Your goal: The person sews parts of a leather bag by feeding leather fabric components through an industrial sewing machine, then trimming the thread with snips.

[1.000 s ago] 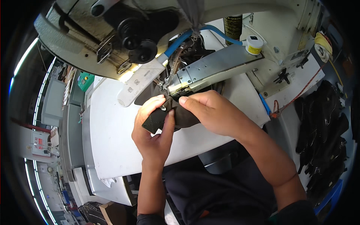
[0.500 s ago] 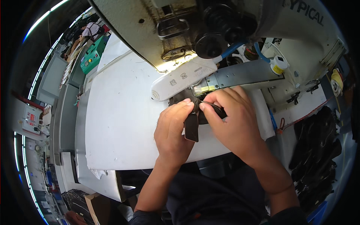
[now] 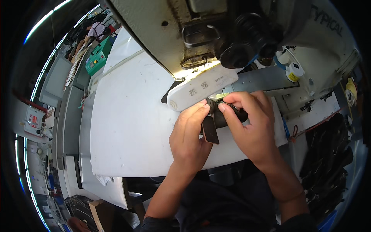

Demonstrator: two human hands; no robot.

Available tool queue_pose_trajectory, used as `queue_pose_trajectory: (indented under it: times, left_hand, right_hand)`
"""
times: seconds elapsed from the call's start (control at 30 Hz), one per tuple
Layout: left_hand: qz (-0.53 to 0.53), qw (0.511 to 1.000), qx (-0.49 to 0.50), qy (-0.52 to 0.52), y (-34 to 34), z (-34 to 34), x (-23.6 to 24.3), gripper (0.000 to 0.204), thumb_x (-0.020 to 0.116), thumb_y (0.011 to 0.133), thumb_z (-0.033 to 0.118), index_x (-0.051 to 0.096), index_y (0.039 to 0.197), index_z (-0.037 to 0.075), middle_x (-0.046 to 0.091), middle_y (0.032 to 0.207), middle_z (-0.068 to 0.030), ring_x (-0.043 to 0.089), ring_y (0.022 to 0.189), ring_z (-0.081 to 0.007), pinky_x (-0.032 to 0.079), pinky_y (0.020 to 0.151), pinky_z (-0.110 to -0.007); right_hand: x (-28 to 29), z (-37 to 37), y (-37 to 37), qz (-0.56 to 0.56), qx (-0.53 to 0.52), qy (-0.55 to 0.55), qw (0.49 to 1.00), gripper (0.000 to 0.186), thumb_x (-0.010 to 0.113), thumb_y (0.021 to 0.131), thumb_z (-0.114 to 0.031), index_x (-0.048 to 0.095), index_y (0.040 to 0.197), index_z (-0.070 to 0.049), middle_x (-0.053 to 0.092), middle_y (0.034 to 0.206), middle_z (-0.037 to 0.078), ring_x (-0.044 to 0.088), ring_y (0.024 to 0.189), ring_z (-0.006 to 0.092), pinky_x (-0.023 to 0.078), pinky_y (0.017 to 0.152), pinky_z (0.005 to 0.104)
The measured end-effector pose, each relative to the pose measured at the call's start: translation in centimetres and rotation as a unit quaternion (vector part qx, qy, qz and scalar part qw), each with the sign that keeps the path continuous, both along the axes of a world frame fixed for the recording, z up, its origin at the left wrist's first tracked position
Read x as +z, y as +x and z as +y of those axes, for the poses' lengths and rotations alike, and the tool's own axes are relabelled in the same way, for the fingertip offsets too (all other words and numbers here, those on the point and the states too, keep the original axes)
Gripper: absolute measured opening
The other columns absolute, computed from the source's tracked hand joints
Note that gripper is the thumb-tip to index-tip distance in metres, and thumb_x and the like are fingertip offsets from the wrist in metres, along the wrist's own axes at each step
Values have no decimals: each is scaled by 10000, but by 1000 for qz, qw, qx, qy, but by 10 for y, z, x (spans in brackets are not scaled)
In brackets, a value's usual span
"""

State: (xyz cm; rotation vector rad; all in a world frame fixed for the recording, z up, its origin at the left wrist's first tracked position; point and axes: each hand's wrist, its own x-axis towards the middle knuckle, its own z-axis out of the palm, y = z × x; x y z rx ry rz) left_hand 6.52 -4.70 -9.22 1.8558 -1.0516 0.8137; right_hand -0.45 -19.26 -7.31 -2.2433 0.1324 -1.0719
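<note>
Just in front of the sewing machine's needle area, both my hands hold a small dark workpiece (image 3: 220, 121), which looks like cloth or soft leather. My left hand (image 3: 190, 135) is closed around its left side, fingertips pressing from above. A stiff, dark brown strip (image 3: 211, 131) with a paler edge sticks out beside the left fingers. Between thumb and forefinger, my right hand (image 3: 253, 129) pinches a dark toothed strip that looks like a zipper (image 3: 232, 105), running along the workpiece's upper edge. The palms hide much of the piece.
Overhead looms the sewing machine head (image 3: 154, 34), with a long white cover (image 3: 199, 91) over the needle area. A metal bed arm (image 3: 259, 79) extends right across the white table (image 3: 119, 127). Dark pieces (image 3: 324, 154) are heaped at right. A person (image 3: 96, 30) sits far left.
The machine, table and hands all sit farther right in the picture, as the view has shifted. The right fingers keep their pinch on the zipper; the left hand still grips the workpiece.
</note>
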Motion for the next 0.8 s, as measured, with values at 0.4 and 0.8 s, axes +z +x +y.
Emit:
queue_pose_trajectory:
  times: [0.4,0.8]
  left_hand:
    - [-17,999,28,-32,-1,-8,-9,401,747,774,-157,702,1138,4,711,1151,-159,744,1030,-307,630,859,-373]
    - [3,999,21,-51,-1,-10,-8,436,752,770,-154,699,1167,18,701,1181,-161,727,1085,-313,614,895,-378]
  right_hand:
    - [20,-17,19,32,25,-48,998,229,697,901,-166,719,1098,-53,686,1106,67,583,1210,249,258,1198,561]
    - [36,-25,25,62,247,421,871,221,642,981,-181,713,852,-17,718,956,72,663,973,159,476,965,354]
